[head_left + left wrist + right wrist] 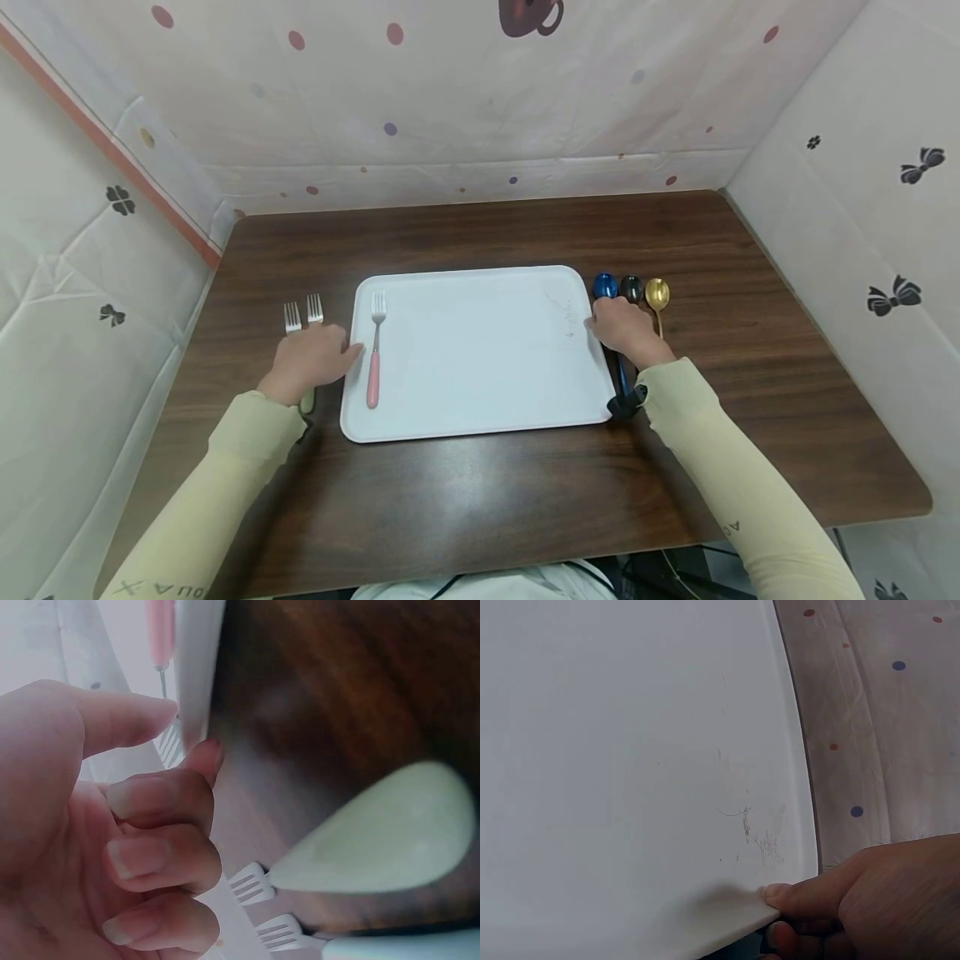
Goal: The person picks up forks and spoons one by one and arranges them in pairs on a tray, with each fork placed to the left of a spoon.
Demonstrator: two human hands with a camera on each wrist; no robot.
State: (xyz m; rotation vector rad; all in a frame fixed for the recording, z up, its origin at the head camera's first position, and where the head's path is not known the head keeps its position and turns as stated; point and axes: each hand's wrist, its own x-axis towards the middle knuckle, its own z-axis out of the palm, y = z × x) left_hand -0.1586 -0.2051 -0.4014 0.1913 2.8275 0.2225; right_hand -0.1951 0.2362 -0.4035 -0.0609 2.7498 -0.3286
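Observation:
A white rectangular tray (480,358) lies level between my hands, at or just above the table. On its left side is a fork with a pink handle (373,375). My left hand (311,362) pinches the left rim, thumb over the edge (195,682) and the other fingers curled. At the opposite rim, my right hand (626,327) has its thumb (784,894) on top and fingers tucked beneath. Two forks (315,308) lie partly under my left hand; the handle of one is pale green (382,832). A blue spoon (604,286), black spoon (632,288) and gold spoon (657,293) lie by my right hand.
The brown wooden table (465,492) extends around the tray on all sides. Patterned white sheeting (450,100) stands behind it and along both sides. A black wrist strap (626,404) shows by the tray's right front corner. Dark scratches (757,832) mark the tray.

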